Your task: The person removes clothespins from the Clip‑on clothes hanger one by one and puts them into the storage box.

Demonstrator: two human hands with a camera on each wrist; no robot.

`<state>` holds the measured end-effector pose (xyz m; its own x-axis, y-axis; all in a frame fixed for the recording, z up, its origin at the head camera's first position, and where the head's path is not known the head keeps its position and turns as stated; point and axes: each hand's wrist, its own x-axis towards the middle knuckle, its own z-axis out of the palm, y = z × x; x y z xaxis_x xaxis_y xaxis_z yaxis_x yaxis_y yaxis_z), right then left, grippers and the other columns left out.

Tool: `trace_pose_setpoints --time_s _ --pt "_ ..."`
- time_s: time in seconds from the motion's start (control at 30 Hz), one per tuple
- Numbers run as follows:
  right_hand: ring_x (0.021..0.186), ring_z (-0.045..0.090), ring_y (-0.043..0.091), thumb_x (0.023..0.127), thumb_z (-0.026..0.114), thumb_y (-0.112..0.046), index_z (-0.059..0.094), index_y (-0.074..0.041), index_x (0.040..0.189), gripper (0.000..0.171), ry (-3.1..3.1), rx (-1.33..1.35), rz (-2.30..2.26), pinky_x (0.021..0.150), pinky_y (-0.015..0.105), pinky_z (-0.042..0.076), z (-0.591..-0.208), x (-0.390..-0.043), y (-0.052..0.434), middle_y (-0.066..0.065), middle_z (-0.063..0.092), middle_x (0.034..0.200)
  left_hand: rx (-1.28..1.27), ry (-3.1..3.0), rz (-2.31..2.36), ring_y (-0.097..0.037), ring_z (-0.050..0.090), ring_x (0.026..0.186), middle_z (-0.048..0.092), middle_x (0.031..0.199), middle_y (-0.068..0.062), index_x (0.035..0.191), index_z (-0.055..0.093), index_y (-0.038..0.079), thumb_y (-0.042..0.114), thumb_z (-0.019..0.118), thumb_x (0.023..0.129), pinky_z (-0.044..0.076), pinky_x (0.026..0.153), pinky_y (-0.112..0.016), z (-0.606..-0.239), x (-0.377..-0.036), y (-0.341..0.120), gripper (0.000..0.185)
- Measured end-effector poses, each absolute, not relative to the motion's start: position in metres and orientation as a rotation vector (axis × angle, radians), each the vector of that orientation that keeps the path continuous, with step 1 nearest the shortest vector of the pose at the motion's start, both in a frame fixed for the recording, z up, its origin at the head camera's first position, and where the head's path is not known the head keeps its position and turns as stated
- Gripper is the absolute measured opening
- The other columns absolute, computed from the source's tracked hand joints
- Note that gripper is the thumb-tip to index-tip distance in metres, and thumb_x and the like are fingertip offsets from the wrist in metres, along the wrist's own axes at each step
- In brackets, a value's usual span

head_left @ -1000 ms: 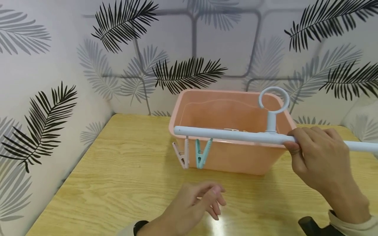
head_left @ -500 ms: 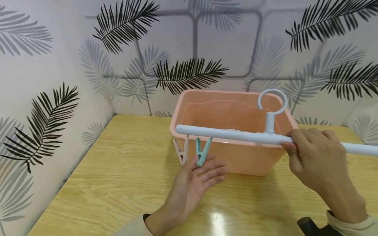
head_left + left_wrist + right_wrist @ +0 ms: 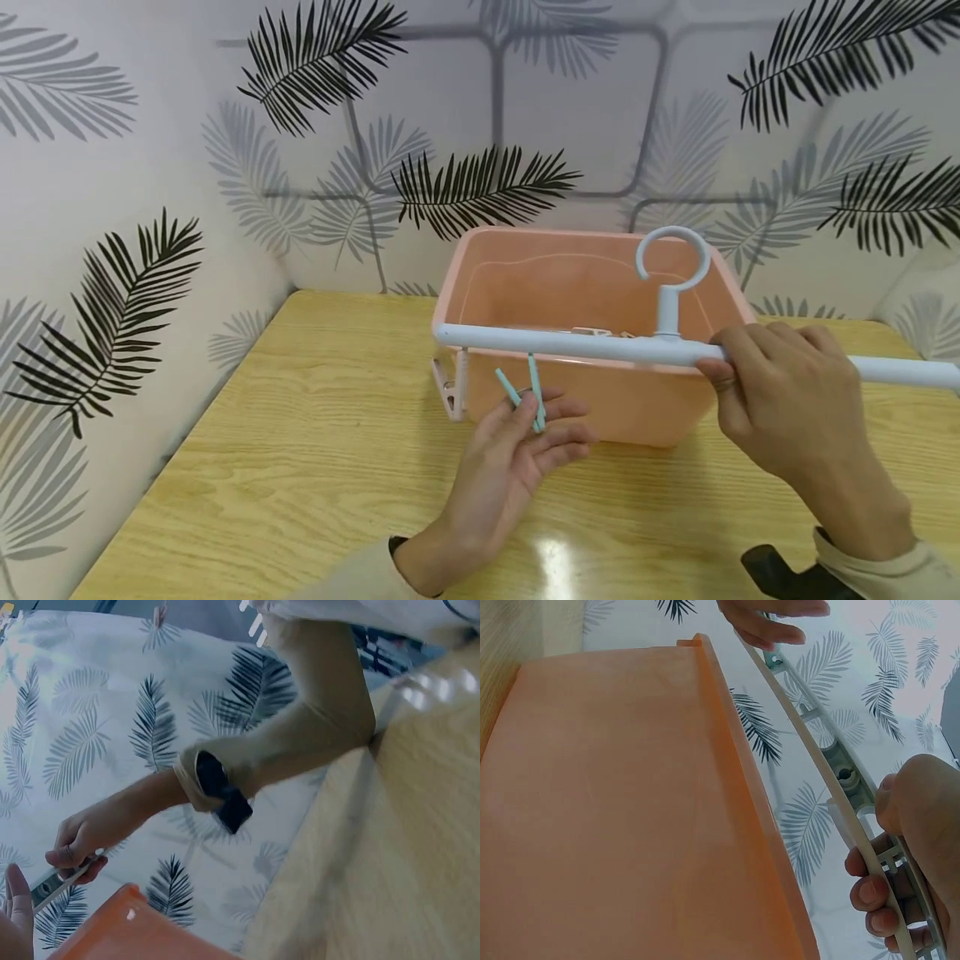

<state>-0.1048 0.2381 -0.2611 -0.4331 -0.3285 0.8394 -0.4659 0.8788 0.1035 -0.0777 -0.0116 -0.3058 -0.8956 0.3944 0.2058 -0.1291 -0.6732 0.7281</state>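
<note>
We see the right hand [image 3: 780, 400] gripping the pale blue hanger bar [image 3: 570, 343] just in front of the pink tub [image 3: 585, 275]; left hand [image 3: 517, 454] pinches the teal peg [image 3: 529, 392] beneath it; peg looks light, stiff, springy; best squeezed at its tail ends.

- The tub [image 3: 592, 333] stands on the bench [image 3: 300, 467], toward its back.
- The hanger bar [image 3: 570, 343] lies across the tub's front.
- Two pegs [image 3: 450, 392] hang under the bar's left end.
</note>
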Motion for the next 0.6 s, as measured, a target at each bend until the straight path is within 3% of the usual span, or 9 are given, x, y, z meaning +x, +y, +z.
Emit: trace_pose_setpoints --time_s 0.17,0.33,0.43,0.6 --pt "0.057 0.054 0.034 0.102 0.034 -0.043 0.05 -0.003 0.072 0.053 -2.073 0.575 0.162 0.058 0.046 0.037 -0.262 -0.105 0.239 0.008 0.05 0.057 0.648 1.283 2.607 -0.018 0.066 0.096 0.062 0.112 -0.009 0.123 0.044 -0.005 0.018 0.04 0.105 0.053 0.087 -0.035 -0.31 -0.086 -0.009 0.029" --pt "0.059 0.056 0.034 0.102 0.034 -0.04 0.051 -0.002 0.074 0.05 -2.097 0.583 0.141 0.058 0.045 0.037 -0.262 -0.103 0.243 0.009 0.051 0.058 0.726 1.481 2.551 -0.019 0.069 0.094 0.06 0.117 -0.025 0.123 0.043 -0.01 0.017 0.043 0.104 0.055 0.082 -0.038 -0.311 -0.088 -0.012 0.033" --pt "0.064 0.059 0.034 0.102 0.033 -0.04 0.052 -0.002 0.075 0.05 -2.115 0.591 0.139 0.062 0.047 0.04 -0.261 -0.102 0.248 0.01 0.054 0.061 0.769 1.576 2.487 -0.027 0.069 0.097 0.057 0.12 -0.033 0.124 0.041 -0.015 0.017 0.043 0.104 0.055 0.081 -0.041 -0.309 -0.088 -0.014 0.037" --pt "0.073 0.062 0.037 0.102 0.033 -0.043 0.054 0.0 0.078 0.054 -2.124 0.604 0.136 0.066 0.05 0.042 -0.258 -0.101 0.255 0.015 0.062 0.071 0.819 1.622 2.394 -0.045 0.061 0.105 0.055 0.123 -0.033 0.126 0.04 -0.016 0.012 0.042 0.104 0.053 0.085 -0.041 -0.301 -0.085 -0.021 0.036"
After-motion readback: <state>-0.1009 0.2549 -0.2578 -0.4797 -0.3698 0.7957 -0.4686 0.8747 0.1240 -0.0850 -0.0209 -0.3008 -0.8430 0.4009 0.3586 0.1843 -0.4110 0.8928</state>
